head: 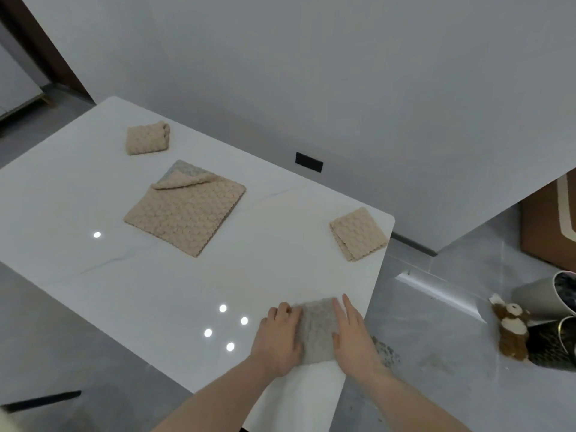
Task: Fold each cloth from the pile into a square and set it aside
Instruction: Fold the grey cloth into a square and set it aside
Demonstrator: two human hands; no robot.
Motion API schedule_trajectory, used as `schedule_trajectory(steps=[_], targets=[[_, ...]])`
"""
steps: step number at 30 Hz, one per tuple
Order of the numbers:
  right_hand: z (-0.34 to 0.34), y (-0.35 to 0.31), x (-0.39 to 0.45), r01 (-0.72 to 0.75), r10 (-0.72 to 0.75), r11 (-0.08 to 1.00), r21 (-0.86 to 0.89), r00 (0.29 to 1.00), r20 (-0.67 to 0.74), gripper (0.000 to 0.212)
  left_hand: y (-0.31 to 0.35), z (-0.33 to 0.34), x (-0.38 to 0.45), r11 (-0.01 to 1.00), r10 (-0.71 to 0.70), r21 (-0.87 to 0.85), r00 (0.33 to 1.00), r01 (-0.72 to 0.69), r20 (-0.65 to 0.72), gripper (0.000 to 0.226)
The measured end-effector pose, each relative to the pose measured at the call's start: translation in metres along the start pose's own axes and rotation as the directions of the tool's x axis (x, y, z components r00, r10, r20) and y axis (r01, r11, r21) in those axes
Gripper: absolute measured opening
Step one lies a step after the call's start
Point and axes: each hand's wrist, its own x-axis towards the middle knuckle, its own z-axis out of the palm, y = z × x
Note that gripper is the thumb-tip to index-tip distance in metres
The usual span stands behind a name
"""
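Observation:
A small folded grey cloth (318, 330) lies near the front right corner of the white table (156, 291). My left hand (277, 335) rests on its left edge with the fingers bent over the cloth's rim. My right hand (352, 335) lies flat along its right side, fingers straight. In the middle of the table lies the pile: an unfolded beige cloth (187, 210) with one corner turned back, and a grey cloth (184, 169) showing beneath it. A folded beige square (358, 233) sits at the right edge. Another folded beige cloth (147, 138) sits at the far left.
The table's right edge runs just beside my right hand. On the floor to the right lie a brown plush toy (511, 328) and rolled mats (548, 294). A cardboard box (548, 222) stands further back. A grey wall rises behind the table.

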Motion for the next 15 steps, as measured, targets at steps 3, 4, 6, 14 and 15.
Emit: schedule_trajectory(steps=[3,4,6,14,15], targets=[[0.008,-0.004,-0.001,0.093,-0.081,0.989,-0.116,0.992,0.099,0.074,0.0,0.014,0.002,0.994,0.064,0.088,0.996,-0.069,0.061,0.083],[0.011,-0.004,-0.001,0.091,-0.073,0.987,-0.132,0.988,0.137,0.076,-0.002,0.019,0.004,0.991,0.059,0.11,0.994,-0.069,0.097,0.085],[0.018,-0.001,-0.001,0.07,-0.039,0.983,-0.172,0.983,0.181,0.08,-0.006,0.029,0.007,0.986,0.025,0.159,0.989,-0.049,0.147,0.087],[0.041,0.023,0.005,0.052,0.022,0.955,-0.291,0.97,0.244,0.088,-0.02,0.048,0.013,0.977,-0.111,0.201,0.967,0.064,0.23,0.088],[0.042,0.024,0.006,0.061,0.008,0.955,-0.292,0.973,0.23,0.089,-0.019,0.049,0.013,0.975,-0.121,0.208,0.965,0.072,0.232,0.088]])
